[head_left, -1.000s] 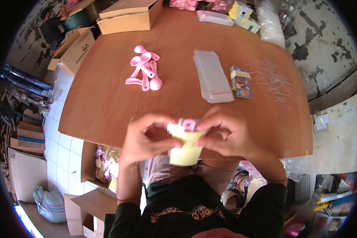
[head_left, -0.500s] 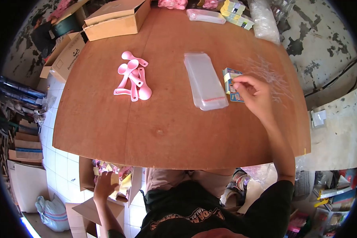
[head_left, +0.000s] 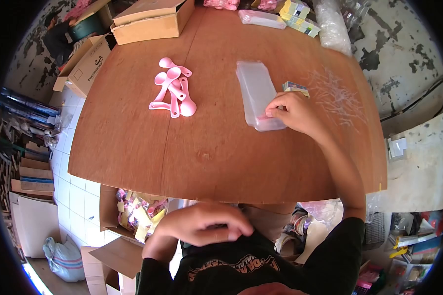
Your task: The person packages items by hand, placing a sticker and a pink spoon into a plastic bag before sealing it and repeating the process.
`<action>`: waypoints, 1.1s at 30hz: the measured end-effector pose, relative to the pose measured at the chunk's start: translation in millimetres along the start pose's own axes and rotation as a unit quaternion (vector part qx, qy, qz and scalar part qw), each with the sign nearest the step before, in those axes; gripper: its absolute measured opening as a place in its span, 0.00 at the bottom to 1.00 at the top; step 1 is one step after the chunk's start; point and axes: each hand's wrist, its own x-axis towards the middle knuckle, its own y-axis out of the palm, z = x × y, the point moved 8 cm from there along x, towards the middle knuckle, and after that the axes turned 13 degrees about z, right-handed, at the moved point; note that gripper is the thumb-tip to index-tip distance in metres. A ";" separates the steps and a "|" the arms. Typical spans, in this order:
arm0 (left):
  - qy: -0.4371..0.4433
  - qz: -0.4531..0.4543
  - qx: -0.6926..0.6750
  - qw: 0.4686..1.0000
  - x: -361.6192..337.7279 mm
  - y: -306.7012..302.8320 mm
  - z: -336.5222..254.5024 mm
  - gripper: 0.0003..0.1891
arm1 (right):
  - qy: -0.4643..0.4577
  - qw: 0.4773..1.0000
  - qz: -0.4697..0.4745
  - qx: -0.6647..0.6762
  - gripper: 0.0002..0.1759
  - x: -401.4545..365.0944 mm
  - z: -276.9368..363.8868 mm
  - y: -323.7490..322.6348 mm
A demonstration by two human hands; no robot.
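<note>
The person's right hand reaches out over the round wooden bench and rests on the near end of a stack of clear plastic bags. Its thumb and fingertips are drawn together there, pinching at the edge of the stack by its red sealing strip. The stack lies flat, right of the bench's middle, with its long side running away from the person.

Just beyond the right hand's knuckles lies a small pile of printed card packs, partly hidden by the hand.

The left hand is off the bench, below its near edge and close to the person's chest. Its back faces up and its fingers are curled in together; nothing shows in it.

A heap of pink plastic spoons lies well to the left of the bags.

At the far edge stand a closed cardboard box, a filled clear bag and some yellow packs.

On the floor to the left, under the bench edge, an open carton holds filled packets.
</note>
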 end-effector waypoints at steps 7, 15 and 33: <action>-0.054 -0.293 -0.215 0.930 37.3 -81.6 23.1 0.25 | -0.055 0.992 -0.082 -0.082 0.03 -13.3 24.5 -22.7; -0.126 -0.361 -0.391 0.837 72.7 -112.4 72.1 0.19 | -0.132 0.979 -0.128 -0.091 0.03 -39.6 87.5 -17.1; 0.075 -0.445 -0.381 0.807 14.7 -83.7 43.7 0.22 | 0.034 0.992 -0.077 -0.094 0.13 -73.5 -20.7 -26.3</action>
